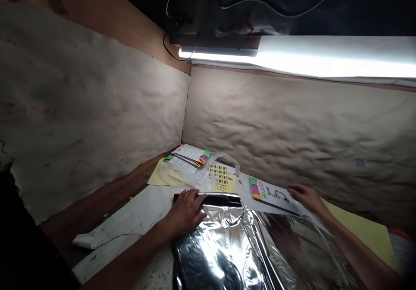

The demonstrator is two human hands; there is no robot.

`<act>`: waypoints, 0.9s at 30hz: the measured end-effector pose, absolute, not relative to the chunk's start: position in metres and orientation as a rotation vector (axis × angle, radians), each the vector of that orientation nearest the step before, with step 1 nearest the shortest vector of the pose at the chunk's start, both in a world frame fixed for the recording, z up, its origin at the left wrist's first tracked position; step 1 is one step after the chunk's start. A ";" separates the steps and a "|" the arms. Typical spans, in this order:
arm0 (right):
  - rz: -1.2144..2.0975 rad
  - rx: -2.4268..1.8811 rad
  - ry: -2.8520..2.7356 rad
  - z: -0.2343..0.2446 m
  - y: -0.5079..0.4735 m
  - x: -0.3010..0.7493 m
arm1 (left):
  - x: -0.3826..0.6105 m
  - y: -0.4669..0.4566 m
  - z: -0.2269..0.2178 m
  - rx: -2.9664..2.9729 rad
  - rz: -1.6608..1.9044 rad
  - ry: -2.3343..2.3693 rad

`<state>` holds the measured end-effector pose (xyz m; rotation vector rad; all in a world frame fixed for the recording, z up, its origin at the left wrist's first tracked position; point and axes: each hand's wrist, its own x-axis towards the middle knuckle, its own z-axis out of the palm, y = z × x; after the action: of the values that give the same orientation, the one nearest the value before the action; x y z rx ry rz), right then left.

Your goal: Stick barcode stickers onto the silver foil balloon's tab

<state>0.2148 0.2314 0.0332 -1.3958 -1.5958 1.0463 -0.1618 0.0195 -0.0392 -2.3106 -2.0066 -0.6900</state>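
Observation:
A crinkled silver foil sheet (227,246) lies spread over the work surface in front of me. My left hand (186,212) lies flat on its far left corner, fingers stretched out. My right hand (307,198) reaches to the right, fingers resting on a white card (276,194) printed with a large black "5" and a coloured strip at its left end; whether it grips the card I cannot make out.
Behind the foil lie a clear plastic bag (191,175), stacked printed cards (190,155), a yellow sticker sheet (221,175) and yellow paper (367,231). Brown paper (292,125) covers both walls of the corner. A bright tube lamp (325,58) hangs above.

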 end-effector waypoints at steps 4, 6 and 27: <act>1.250 -1.400 -1.715 0.004 0.263 0.087 | -0.162 0.020 -0.044 -2.373 -0.628 -2.055; 1.309 -1.464 -1.734 -0.007 0.274 0.036 | -0.163 0.020 -0.045 -2.385 -0.615 -2.070; 0.684 -1.537 -2.012 0.021 0.306 0.038 | -0.165 0.019 -0.041 -2.384 -0.569 -2.062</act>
<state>0.0377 0.3060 0.0210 -1.5371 -2.0120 0.6844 -0.1648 0.0189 -0.0413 -2.3839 -2.0619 -0.5690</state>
